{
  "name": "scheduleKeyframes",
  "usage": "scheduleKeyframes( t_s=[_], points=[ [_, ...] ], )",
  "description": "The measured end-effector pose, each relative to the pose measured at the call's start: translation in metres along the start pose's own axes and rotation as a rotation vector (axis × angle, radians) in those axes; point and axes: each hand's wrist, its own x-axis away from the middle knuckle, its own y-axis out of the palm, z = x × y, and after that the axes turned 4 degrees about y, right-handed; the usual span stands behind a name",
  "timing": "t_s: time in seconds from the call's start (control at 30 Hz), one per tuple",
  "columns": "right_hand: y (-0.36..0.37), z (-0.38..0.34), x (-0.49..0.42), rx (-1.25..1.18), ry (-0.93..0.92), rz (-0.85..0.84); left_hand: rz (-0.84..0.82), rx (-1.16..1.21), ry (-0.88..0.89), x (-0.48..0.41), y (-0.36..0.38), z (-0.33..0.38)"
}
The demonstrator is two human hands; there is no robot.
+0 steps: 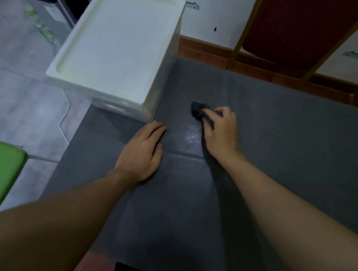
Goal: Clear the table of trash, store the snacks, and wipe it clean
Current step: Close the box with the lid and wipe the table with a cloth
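- Wiping was the step in hand: the right hand (219, 128) gripped a dark cloth (198, 111) bunched on the grey table (294, 147)
- The left hand (143, 151) lay flat, fingers straight, steadying
- Next probably called for strokes across unwiped areas
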Motion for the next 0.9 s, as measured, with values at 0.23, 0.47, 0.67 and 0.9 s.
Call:
scheduleKeyframes(
  t_s=[0.23, 0.47, 0.67, 0.9],
  points=[
    [0.007, -0.048, 0.086, -0.103, -0.277, -0.2, -0.005, -0.26, -0.171, 0.1, -0.013, -0.034],
    [0.013, -0.033, 0.041, 0.017, -0.069, -0.026, -0.032, -0.329, -0.194, 0.106, -0.008, -0.036],
    [0.026, -0.064, 0.097, -0.069, -0.159, -0.116, -0.031, -0.329, -0.195, 0.104, -0.008, -0.037],
    [0.025, -0.057, 0.096, -0.013, -0.132, -0.044, -0.016, -0.315, -0.185, 0.104, -0.008, -0.037]
  ],
)
